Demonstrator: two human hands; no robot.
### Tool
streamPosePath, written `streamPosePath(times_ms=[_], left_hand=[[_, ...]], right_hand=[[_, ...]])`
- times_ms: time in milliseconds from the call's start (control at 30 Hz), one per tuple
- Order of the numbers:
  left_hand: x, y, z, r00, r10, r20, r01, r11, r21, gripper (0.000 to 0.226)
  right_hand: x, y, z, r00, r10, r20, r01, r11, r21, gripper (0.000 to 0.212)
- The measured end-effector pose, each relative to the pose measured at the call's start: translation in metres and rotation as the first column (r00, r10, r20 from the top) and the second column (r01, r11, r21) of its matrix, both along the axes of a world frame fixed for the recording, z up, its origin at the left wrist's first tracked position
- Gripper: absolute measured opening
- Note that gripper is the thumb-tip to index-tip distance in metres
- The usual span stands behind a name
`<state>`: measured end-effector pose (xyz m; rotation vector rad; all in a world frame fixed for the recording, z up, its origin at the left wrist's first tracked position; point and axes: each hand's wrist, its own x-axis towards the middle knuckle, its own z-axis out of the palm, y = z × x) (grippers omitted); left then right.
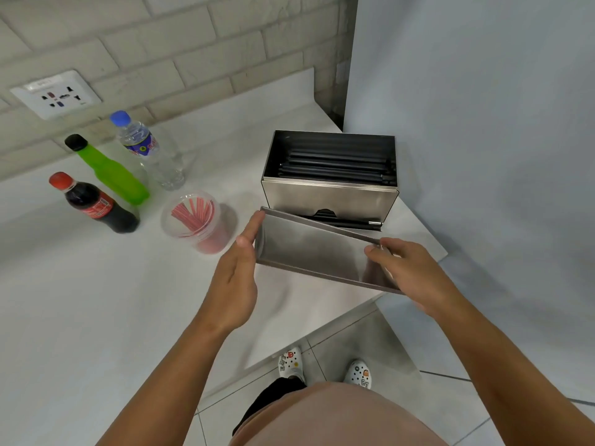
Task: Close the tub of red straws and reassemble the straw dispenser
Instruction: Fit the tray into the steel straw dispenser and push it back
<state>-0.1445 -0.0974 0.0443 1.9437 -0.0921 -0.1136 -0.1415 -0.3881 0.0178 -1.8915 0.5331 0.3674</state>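
We hold metal lid [317,252] by both ends, left hand [236,278] and right hand [409,268] fingers clamped on it, just before open straw dispenser [328,191]. We keep lid level, line edges up, lower slowly. Tub of red straws [196,220] looks shut, sits left.

A single wide-angle head view looks forward and steeply down from close above the white surface [96,300], facing a brick wall [161,43] at 12 o'clock. Both forearms enter from 6 o'clock, with the wearer's shoes [291,365] on the tiled floor [402,349] below.
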Motion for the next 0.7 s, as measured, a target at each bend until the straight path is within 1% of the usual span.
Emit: streamPosePath(times_ms=[67,133,200,267,333,367,467,600,633,667,700], left_hand=[[-0.001,0.001,0.002,0.991,-0.118,0.056,0.119,0.993,-0.005,0.089],[0.003,0.002,0.003,0.975,-0.202,0.096,0.202,0.979,0.005,0.079],[0.009,0.001,0.004,0.969,-0.216,0.12,0.213,0.976,0.042,0.075],[0.019,0.003,0.004,0.961,-0.187,0.204,0.173,0.981,0.085,0.072],[0.03,0.005,0.004,0.939,-0.156,0.305,0.129,0.986,0.106,0.064],[0.036,0.007,0.004,0.936,-0.139,0.323,0.109,0.988,0.109,0.061],[0.053,0.008,0.004,0.94,-0.085,0.331,0.061,0.995,0.083,0.054],[0.072,0.007,0.007,0.942,-0.001,0.335,0.019,0.999,-0.051,0.053],[0.076,0.006,0.009,0.942,0.03,0.335,-0.004,0.997,-0.08,0.053],[0.079,0.006,0.011,0.941,0.06,0.334,-0.026,0.994,-0.106,0.051],[0.082,0.006,0.013,0.94,0.084,0.332,-0.046,0.991,-0.123,0.049]], right_hand=[[0.002,-0.002,0.001,1.0,0.012,-0.01,-0.011,0.994,0.11,0.031],[0.002,-0.006,0.006,0.999,0.008,-0.052,0.005,0.971,0.237,0.03],[0.002,-0.011,0.012,0.994,0.053,-0.096,-0.017,0.939,0.343,0.035],[0.001,-0.018,0.016,0.989,0.091,-0.118,-0.028,0.893,0.45,0.043],[0.001,-0.024,0.019,0.987,0.109,-0.116,-0.034,0.856,0.516,0.053],[0.001,-0.028,0.019,0.988,0.11,-0.105,-0.036,0.841,0.539,0.056],[0.004,-0.032,0.028,0.996,0.072,-0.05,-0.027,0.793,0.608,0.061],[0.01,-0.038,0.039,0.99,0.137,0.036,-0.127,0.755,0.643,0.102],[0.01,-0.039,0.041,0.987,0.148,0.058,-0.15,0.743,0.652,0.106],[0.01,-0.04,0.043,0.984,0.156,0.081,-0.171,0.742,0.649,0.106],[0.01,-0.04,0.046,0.981,0.164,0.108,-0.195,0.765,0.613,0.102]])
